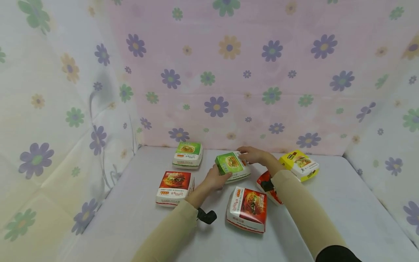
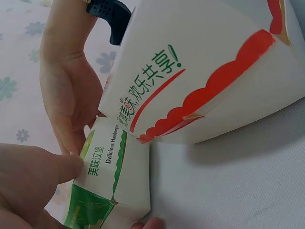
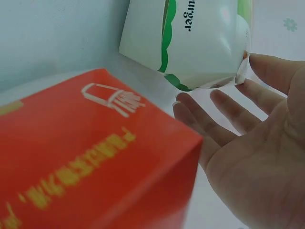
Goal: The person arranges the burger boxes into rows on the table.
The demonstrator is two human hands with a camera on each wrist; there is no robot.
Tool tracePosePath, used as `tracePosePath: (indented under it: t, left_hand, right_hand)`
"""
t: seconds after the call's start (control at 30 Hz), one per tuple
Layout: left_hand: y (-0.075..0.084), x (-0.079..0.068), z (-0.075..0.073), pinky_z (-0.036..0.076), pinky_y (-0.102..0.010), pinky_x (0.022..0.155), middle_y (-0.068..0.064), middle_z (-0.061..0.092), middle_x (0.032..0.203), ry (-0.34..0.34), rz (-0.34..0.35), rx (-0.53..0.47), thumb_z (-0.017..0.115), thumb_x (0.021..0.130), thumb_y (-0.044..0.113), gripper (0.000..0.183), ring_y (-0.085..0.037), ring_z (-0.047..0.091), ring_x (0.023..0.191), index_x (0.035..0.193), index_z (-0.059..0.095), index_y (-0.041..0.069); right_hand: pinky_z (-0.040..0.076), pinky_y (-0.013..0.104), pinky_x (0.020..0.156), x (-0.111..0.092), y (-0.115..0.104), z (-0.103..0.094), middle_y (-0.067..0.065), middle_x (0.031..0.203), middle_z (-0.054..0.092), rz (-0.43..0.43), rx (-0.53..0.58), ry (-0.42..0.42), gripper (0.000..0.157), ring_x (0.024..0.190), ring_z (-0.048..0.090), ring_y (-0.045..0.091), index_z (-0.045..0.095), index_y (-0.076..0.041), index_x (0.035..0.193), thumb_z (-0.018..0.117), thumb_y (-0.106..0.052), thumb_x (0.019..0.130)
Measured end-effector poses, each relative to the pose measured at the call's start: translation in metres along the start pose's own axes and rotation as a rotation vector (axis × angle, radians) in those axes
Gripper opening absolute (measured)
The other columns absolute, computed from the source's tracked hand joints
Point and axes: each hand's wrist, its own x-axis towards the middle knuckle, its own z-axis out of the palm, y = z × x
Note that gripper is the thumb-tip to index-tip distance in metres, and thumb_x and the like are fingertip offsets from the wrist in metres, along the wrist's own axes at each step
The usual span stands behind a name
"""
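A green-and-white burger box [image 1: 230, 163] sits near the back middle of the table, between both hands. My left hand [image 1: 216, 179] grips its near left side, the thumb lying on the top edge; in the left wrist view fingertips [image 2: 150, 223] show low beside the box. At the far right corner is my right hand [image 1: 253, 155]. The right wrist view shows its thumb and index finger pinching that corner of the green box [image 3: 205, 43], while the other fingers [image 3: 228, 112] extend loosely, apart from it.
Another green box [image 1: 187, 154] and a red box [image 1: 175, 187] stand left. A red box [image 1: 247, 209] lies in front. Under the right forearm, a red box [image 1: 274, 196] is partly hidden; a yellow box [image 1: 300, 165] stands at right. Flowered cloth [image 1: 243, 91] hangs behind the table.
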Motion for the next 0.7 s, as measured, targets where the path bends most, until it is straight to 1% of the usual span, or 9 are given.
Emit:
tracePosePath:
  t: [0.1, 0.17, 0.27, 0.37, 0.47, 0.53, 0.57, 0.63, 0.7]
  left_hand:
    - [-0.001, 0.001, 0.000, 0.057, -0.037, 0.078, -0.034, 0.041, 0.148, 0.002, 0.010, -0.002, 0.063, 0.102, 0.034, 0.076, -0.032, 0.062, 0.105, 0.152, 0.027, -0.011]
    - [-0.002, 0.002, 0.000, 0.055, -0.041, 0.087, -0.033, 0.041, 0.149, 0.006, 0.017, -0.006, 0.062, 0.103, 0.033, 0.074, -0.035, 0.059, 0.115, 0.152, 0.028, -0.011]
    - [-0.004, 0.003, 0.001, 0.049, -0.049, 0.103, -0.032, 0.039, 0.153, 0.010, 0.015, -0.023, 0.060, 0.104, 0.033, 0.072, -0.039, 0.048, 0.133, 0.153, 0.029, -0.009]
    - [-0.005, 0.004, 0.000, 0.043, -0.053, 0.110, -0.030, 0.036, 0.157, 0.012, 0.006, -0.041, 0.057, 0.105, 0.034, 0.071, -0.039, 0.041, 0.141, 0.155, 0.029, -0.008]
    - [-0.004, 0.004, -0.001, 0.039, -0.055, 0.113, -0.029, 0.035, 0.158, 0.020, -0.005, -0.047, 0.055, 0.106, 0.035, 0.069, -0.040, 0.038, 0.144, 0.155, 0.029, -0.007]
    - [-0.004, 0.004, -0.001, 0.042, -0.053, 0.111, -0.028, 0.036, 0.157, 0.028, -0.013, -0.048, 0.053, 0.107, 0.035, 0.068, -0.040, 0.043, 0.140, 0.156, 0.030, -0.006]
    - [-0.004, 0.004, -0.002, 0.045, -0.051, 0.108, -0.028, 0.038, 0.156, 0.034, -0.017, -0.049, 0.052, 0.107, 0.035, 0.067, -0.039, 0.049, 0.135, 0.155, 0.030, -0.006]
    - [-0.004, 0.005, -0.002, 0.051, -0.046, 0.098, -0.029, 0.044, 0.150, 0.044, -0.023, -0.067, 0.051, 0.108, 0.034, 0.065, -0.037, 0.060, 0.117, 0.155, 0.031, -0.005]
    - [-0.004, 0.006, -0.003, 0.057, -0.042, 0.085, -0.028, 0.053, 0.138, 0.053, -0.025, -0.112, 0.051, 0.108, 0.032, 0.063, -0.031, 0.066, 0.096, 0.154, 0.032, -0.005]
  right_hand:
    - [0.040, 0.056, 0.113, 0.002, 0.002, 0.001, 0.027, 0.162, 0.030, -0.007, -0.003, 0.015, 0.053, 0.145, 0.038, 0.042, 0.029, 0.000, 0.159, 0.042, -0.020, 0.111]
    - [0.042, 0.055, 0.112, 0.002, 0.004, 0.002, 0.028, 0.159, 0.033, -0.009, -0.007, 0.024, 0.052, 0.143, 0.041, 0.041, 0.032, 0.001, 0.157, 0.043, -0.020, 0.110]
    - [0.044, 0.054, 0.110, 0.002, 0.005, 0.002, 0.028, 0.157, 0.037, -0.001, -0.004, 0.040, 0.051, 0.140, 0.044, 0.041, 0.035, 0.004, 0.155, 0.044, -0.019, 0.110]
    - [0.045, 0.053, 0.109, 0.000, 0.006, 0.002, 0.030, 0.156, 0.037, 0.000, -0.008, 0.053, 0.052, 0.137, 0.046, 0.041, 0.034, 0.007, 0.153, 0.045, -0.020, 0.110]
    - [0.046, 0.053, 0.109, -0.001, 0.007, 0.001, 0.031, 0.154, 0.037, 0.006, -0.008, 0.067, 0.053, 0.135, 0.047, 0.041, 0.033, 0.009, 0.152, 0.047, -0.020, 0.109]
    - [0.047, 0.052, 0.108, -0.002, 0.007, 0.000, 0.031, 0.152, 0.039, 0.013, -0.010, 0.074, 0.053, 0.132, 0.050, 0.040, 0.035, 0.010, 0.150, 0.048, -0.021, 0.108]
    - [0.047, 0.051, 0.107, -0.003, 0.007, 0.000, 0.031, 0.150, 0.041, 0.017, -0.009, 0.076, 0.052, 0.130, 0.051, 0.040, 0.037, 0.010, 0.148, 0.049, -0.021, 0.108]
    - [0.049, 0.048, 0.105, -0.005, 0.007, 0.000, 0.029, 0.145, 0.045, 0.023, -0.009, 0.080, 0.050, 0.124, 0.054, 0.037, 0.040, 0.010, 0.144, 0.051, -0.022, 0.107]
    - [0.052, 0.045, 0.100, -0.008, 0.006, -0.001, 0.027, 0.133, 0.053, 0.018, -0.029, 0.082, 0.047, 0.115, 0.058, 0.034, 0.044, 0.011, 0.138, 0.052, -0.023, 0.106]
